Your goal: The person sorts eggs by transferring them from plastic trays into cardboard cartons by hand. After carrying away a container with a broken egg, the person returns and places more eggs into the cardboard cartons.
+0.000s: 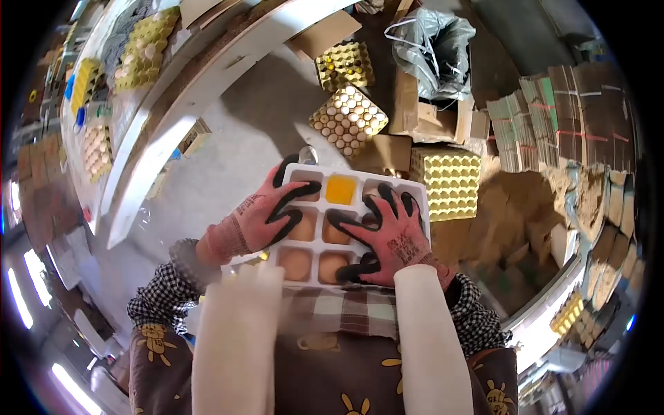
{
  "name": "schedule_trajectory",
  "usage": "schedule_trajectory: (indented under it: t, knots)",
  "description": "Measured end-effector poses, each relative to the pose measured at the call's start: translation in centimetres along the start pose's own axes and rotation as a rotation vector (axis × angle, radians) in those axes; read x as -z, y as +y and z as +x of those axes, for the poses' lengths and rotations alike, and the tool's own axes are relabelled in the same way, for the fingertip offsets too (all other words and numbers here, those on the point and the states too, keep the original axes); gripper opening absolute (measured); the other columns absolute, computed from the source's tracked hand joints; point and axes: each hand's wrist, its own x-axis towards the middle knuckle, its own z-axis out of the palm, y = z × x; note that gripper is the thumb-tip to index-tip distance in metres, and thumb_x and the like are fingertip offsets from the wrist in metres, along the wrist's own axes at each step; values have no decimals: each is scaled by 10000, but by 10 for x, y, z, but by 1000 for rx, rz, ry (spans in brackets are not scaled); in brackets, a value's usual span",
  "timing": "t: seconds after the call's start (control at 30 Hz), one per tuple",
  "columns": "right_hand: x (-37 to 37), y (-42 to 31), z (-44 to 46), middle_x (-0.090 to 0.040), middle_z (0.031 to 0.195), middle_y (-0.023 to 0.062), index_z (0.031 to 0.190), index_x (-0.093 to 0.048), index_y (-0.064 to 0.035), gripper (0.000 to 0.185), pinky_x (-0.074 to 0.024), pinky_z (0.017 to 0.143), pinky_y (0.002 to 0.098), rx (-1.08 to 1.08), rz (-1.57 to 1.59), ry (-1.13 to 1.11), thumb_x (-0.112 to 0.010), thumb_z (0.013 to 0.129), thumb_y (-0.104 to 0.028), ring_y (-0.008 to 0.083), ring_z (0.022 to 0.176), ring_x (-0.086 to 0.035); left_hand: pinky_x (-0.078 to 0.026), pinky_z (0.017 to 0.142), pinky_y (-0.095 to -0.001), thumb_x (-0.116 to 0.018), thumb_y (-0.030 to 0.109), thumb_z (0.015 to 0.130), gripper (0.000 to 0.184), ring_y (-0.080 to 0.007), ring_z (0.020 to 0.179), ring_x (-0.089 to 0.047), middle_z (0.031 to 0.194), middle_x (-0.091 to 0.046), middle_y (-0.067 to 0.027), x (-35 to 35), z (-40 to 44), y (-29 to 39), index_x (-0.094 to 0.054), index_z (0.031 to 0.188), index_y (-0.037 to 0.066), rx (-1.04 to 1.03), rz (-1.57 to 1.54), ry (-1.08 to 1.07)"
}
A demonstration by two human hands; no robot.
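A white egg tray (415,187) with square pockets lies in front of my body, under both hands. Brown eggs (295,264) sit in several of its pockets, and a yellow-orange square piece (340,189) shows in the top middle one. My left hand (259,216), in a pink glove with black fingertips, grips the tray's left side, fingers bent over the rim and upper pockets. Gloved the same way, my right hand (395,238) lies over the right pockets with its fingers spread, touching the tray and hiding some of its contents.
On the floor ahead are a carton of pale eggs (348,119), a yellow egg tray (346,63) and a stack of yellow trays (448,181). A grey plastic bag (434,52) lines a box. Folded cardboard (588,114) stands right; a white-edged table (200,86) curves left.
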Motion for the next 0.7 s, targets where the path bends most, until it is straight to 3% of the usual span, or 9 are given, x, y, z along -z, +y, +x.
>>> schedule_trajectory:
  t: [0.1, 0.13, 0.23, 0.3, 0.37, 0.43, 0.5, 0.63, 0.7]
  knots:
    - [25, -31, 17, -340, 1459, 211, 1417, -478, -447, 765, -230, 1097, 665, -39, 84, -36, -714, 714, -634, 454, 1417, -232, -237, 1178, -462, -651, 151, 852, 576, -461, 1444, -244, 1545, -241, -312, 51, 6, -14, -519, 1408, 79, -166, 186, -130]
    - [26, -39, 22, -343, 1454, 220, 1386, -517, -452, 689, -230, 1105, 646, -54, 127, 31, -682, 742, -635, 452, 1410, -244, -236, 1170, -491, -700, 218, 825, 612, -485, 1435, -240, 1542, -233, -327, 75, 7, -5, -537, 1406, 117, -161, 401, -190]
    - [21, -46, 37, -387, 1392, 203, 1362, -537, -442, 674, -243, 1072, 674, -119, 177, 89, -715, 734, -611, 450, 1359, -290, -230, 1149, -575, -746, 381, 766, 742, -490, 1415, -283, 1540, -264, -308, 133, 9, 18, -499, 1444, 206, -353, 580, -530]
    - [31, -51, 47, -387, 1392, 210, 1357, -545, -436, 660, -245, 1069, 674, -139, 176, 109, -708, 740, -607, 450, 1355, -293, -255, 1140, -604, -758, 449, 627, 806, -484, 1362, -360, 1519, -366, -195, 142, 10, 12, -523, 1392, 352, -644, 1005, -482]
    - [40, -56, 53, -388, 1392, 217, 1352, -552, -430, 646, -247, 1067, 673, -149, 181, 119, -700, 746, -602, 449, 1350, -297, -261, 1130, -627, -768, 492, 563, 838, -477, 1347, -372, 1502, -396, -156, 152, 31, 25, -535, 1362, 401, -627, 1002, -598]
    - [43, -52, 55, -360, 1402, 255, 1372, -529, -454, 676, -232, 1106, 630, -155, 180, 128, -721, 730, -546, 462, 1355, -288, -241, 1098, -696, -822, 510, 447, 936, -490, 1369, -322, 1486, -381, -192, 155, 49, 25, -564, 1338, 392, -637, 908, -661]
    - [53, -46, 61, -375, 1393, 252, 1372, -525, -459, 661, -212, 1101, 662, -145, 163, 144, -718, 741, -501, 451, 1351, -298, -245, 1080, -712, -830, 511, 434, 945, -481, 1375, -321, 1474, -371, -229, 152, 59, 19, -571, 1334, 388, -640, 870, -731]
    - [61, -18, 70, -425, 1349, 237, 1382, -510, -462, 623, -200, 1083, 696, -109, 116, 165, -688, 785, -462, 431, 1340, -323, -337, 1078, -636, -834, 489, 440, 898, -476, 1340, -387, 1464, -375, -250, 146, 81, 18, -578, 1300, 442, -637, 790, -641]
    - [70, 6, 75, -409, 1382, 238, 1360, -549, -421, 528, -234, 1069, 715, -86, 143, 23, -649, 844, -474, 440, 1353, -339, -380, 1069, -592, -833, 474, 454, 862, -482, 1316, -417, 1475, -372, -246, 134, 95, 5, -583, 1278, 447, -692, 822, -616]
